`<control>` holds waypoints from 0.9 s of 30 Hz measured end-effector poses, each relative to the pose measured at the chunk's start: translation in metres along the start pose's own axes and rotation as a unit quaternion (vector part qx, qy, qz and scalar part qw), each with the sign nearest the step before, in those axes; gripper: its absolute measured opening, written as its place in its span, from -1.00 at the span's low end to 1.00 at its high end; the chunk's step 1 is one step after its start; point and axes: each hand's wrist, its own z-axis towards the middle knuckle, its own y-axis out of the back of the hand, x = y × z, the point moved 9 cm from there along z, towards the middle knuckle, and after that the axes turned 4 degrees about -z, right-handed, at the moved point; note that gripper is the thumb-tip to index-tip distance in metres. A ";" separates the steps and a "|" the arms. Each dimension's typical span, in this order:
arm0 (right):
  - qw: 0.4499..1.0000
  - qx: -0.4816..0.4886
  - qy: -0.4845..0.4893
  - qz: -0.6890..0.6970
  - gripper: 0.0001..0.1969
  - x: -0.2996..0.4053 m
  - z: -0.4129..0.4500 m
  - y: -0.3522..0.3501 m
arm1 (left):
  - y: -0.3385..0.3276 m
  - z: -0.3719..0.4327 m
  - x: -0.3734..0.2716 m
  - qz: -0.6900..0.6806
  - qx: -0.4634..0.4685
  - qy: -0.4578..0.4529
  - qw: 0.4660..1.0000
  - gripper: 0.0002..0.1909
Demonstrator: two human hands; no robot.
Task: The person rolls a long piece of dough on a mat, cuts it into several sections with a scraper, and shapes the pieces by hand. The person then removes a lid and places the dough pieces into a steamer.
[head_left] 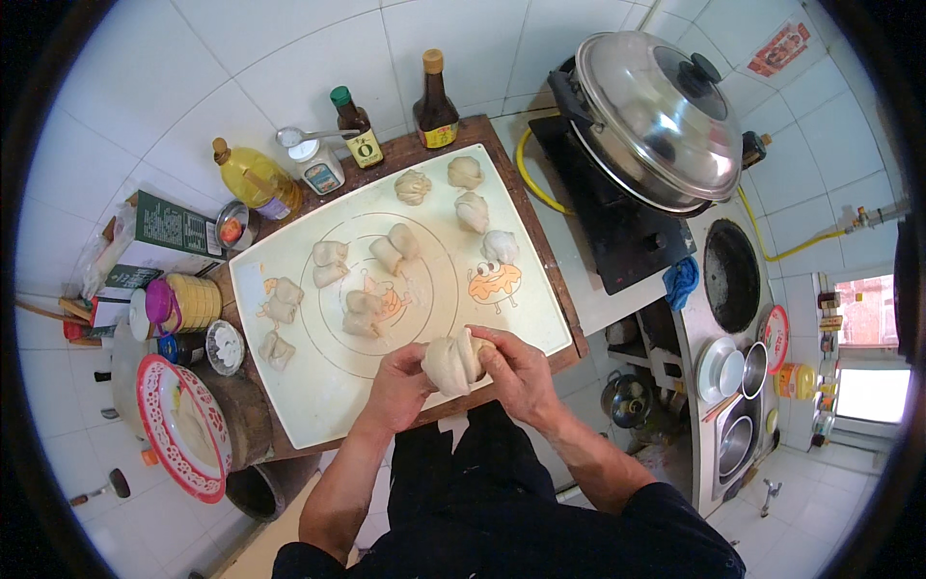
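Note:
Between both hands I hold a twisted piece of dough [454, 363] above the near edge of a white kneading mat [318, 405]. My left hand [400, 383] grips its left end. My right hand [522, 373] pinches the other end with thumb and fingers. On the mat's left half lie several paired dough pieces, among them one pair [362, 314] nearest the held dough and another [395, 249] farther back. Twisted dough rolls, such as this one [472, 212], sit along the far right of the mat. A cartoon figure [495, 284] is printed there.
A lidded steel wok [651, 116] stands on a black stove [615, 217] to the right. Bottles, including a soy sauce bottle [435, 105] and an oil bottle [257, 177], line the tiled wall. At left sit a red-rimmed basin [150, 434] and a small bowl of white powder [226, 347].

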 end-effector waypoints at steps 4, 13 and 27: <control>0.986 -0.020 0.005 0.168 -0.59 -0.028 0.010 -0.015 | -0.014 0.007 -0.007 0.060 0.103 -0.144 0.982 -0.58; 0.988 -0.138 0.035 0.060 -0.54 -0.055 0.006 -0.007 | -0.020 0.016 0.010 0.102 -0.033 -0.030 0.994 -0.59; 0.961 -0.020 0.189 -0.199 -0.34 0.019 -0.027 0.049 | -0.041 0.042 0.027 0.189 -0.025 -0.119 0.974 -0.82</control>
